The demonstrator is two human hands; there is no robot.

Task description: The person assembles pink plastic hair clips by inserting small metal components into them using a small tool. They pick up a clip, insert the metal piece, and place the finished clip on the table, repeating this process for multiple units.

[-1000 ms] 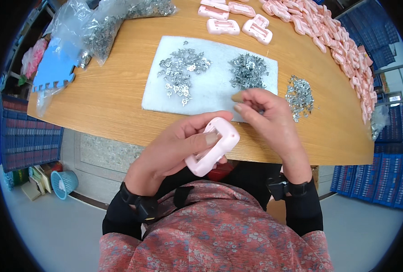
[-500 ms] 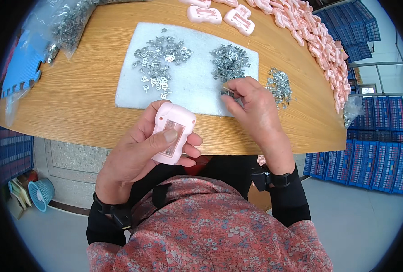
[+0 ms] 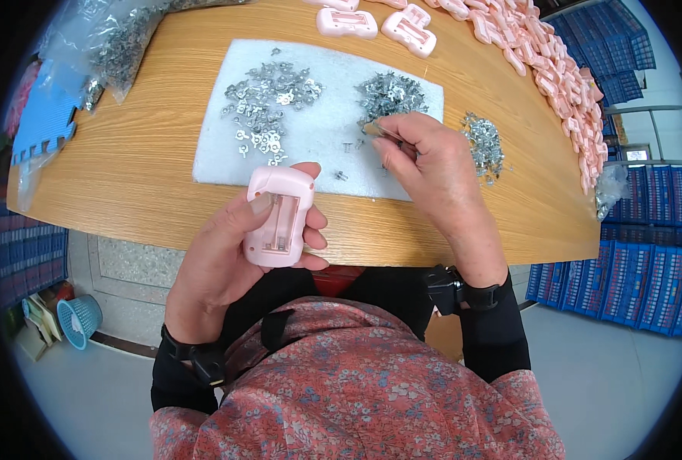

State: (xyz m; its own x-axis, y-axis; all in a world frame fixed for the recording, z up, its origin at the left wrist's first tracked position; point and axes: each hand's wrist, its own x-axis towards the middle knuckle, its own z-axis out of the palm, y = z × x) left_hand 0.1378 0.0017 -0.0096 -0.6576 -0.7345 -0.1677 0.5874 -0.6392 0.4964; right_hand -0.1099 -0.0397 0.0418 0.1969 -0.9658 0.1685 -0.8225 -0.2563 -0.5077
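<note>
My left hand [image 3: 217,257] is closed around a pink plastic casing [image 3: 293,195], held above the table's near edge. The casing's open battery compartment [image 3: 281,222] faces up, with small metal contacts at its lower end. The left thumb presses beside the compartment's upper left corner. My right hand [image 3: 441,165] pinches at the near side of a pile of small metal contact pieces [image 3: 391,93]; whatever lies between its fingertips is too small to make out. Several loose metal pieces [image 3: 342,175] are scattered on the white foam sheet [image 3: 329,115] left of that hand.
Flat metal tabs [image 3: 268,100] are spread over the foam's left side. Another heap of metal parts [image 3: 483,146] sits right of the sheet. Pink casings [image 3: 540,61] are heaped along the table's right side. Plastic bags of metal parts [image 3: 122,46] lie far left, near a blue mat [image 3: 46,115].
The casing has turned more upright, and my left thumb has shifted from the compartment to its upper corner. My right hand has moved slightly away from me; loose pieces now show beside it.
</note>
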